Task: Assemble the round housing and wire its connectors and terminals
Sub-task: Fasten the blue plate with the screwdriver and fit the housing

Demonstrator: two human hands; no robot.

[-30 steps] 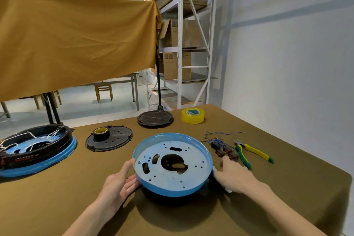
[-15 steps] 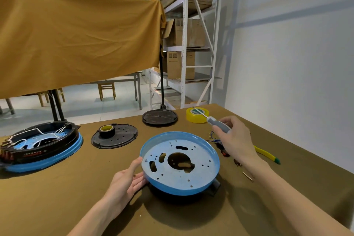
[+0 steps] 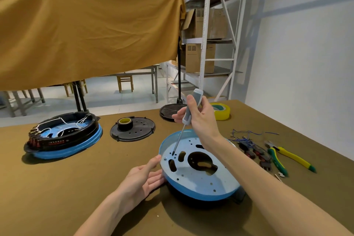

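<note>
A round blue housing plate with several holes lies on a black base in front of me. My left hand rests open against its left rim, fingers straight. My right hand grips a grey-handled screwdriver held upright, its tip touching the plate's left part beside a small screw. A bundle of blue wires with dark connectors lies to the right of the plate.
A second blue-and-black housing with white wires sits at the left. A black disc carrying a tape roll, another black disc, yellow tape and green-yellow pliers lie around. The brown table ends near the white wall.
My right hand picked up the screwdriver from the right of the plate, raised it and swung it over the plate, bringing the tip down onto it. My left hand stayed at the rim.
</note>
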